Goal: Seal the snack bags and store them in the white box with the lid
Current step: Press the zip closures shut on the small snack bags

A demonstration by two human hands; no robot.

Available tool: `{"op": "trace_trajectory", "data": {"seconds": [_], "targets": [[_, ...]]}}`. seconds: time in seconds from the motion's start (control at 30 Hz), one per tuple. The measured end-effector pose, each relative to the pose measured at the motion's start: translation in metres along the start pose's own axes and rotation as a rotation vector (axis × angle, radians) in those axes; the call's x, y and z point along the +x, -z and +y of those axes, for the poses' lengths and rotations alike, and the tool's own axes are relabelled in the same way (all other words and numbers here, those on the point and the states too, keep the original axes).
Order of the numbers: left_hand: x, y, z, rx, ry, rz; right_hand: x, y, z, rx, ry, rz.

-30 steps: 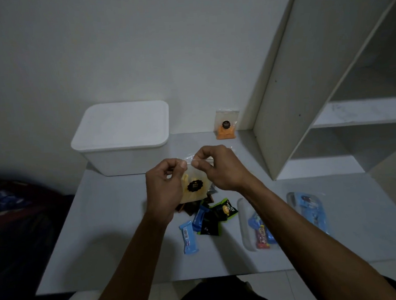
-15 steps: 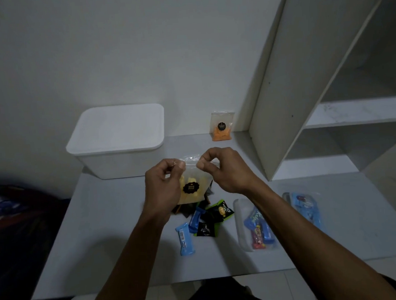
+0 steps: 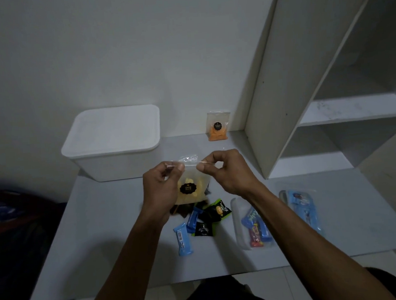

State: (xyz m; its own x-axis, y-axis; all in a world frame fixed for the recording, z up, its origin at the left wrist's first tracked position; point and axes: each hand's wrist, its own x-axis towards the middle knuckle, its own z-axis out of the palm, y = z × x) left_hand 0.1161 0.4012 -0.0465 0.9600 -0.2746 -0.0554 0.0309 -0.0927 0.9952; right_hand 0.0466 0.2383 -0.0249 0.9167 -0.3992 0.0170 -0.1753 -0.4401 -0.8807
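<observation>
Head view, left to right: white rectangular plastic box with lid (image 3: 113, 141) far left on the grey table (image 3: 104, 225), lid on, nothing stored yet by the look. Left hand (image 3: 162, 186) pinches top-left corner of clear zip bag of yellow snacks (image 3: 191, 188), right hand (image 3: 226, 171) pinches its top edge, bag held above the table centre; sealing looks underway. Loose wrapped snacks (image 3: 196, 221) lie beneath, clear bag of orange snacks (image 3: 217, 126) stands far, two more clear bags (image 3: 250, 225) near right, all outside the box.

Dim room, plain white wall (image 3: 116, 50) across upper frame. White shelf unit (image 3: 327, 84) at right. Pale tabletop (image 3: 100, 237) centre; dark clutter (image 3: 14, 230) lower left.
</observation>
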Motion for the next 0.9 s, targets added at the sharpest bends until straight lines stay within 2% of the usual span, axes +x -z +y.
{"op": "trace_trajectory", "data": {"seconds": [0.17, 0.33, 0.63, 0.8, 0.9], "targets": [[-0.001, 0.000, 0.002, -0.004, -0.012, -0.005, 0.000, 0.002, 0.001, 0.100, -0.049, 0.023], [-0.001, 0.000, 0.006, -0.031, 0.004, 0.005, -0.001, 0.007, 0.000, 0.236, -0.113, -0.027], [0.002, 0.011, 0.002, -0.143, 0.081, -0.002, -0.003, 0.010, 0.007, 0.198, -0.054, 0.009], [0.003, 0.015, 0.007, -0.147, 0.052, 0.024, -0.006, 0.014, 0.001, 0.223, -0.062, -0.064], [0.002, 0.013, 0.005, -0.054, -0.013, -0.027, -0.001, 0.012, -0.008, 0.243, -0.091, -0.125]]}}
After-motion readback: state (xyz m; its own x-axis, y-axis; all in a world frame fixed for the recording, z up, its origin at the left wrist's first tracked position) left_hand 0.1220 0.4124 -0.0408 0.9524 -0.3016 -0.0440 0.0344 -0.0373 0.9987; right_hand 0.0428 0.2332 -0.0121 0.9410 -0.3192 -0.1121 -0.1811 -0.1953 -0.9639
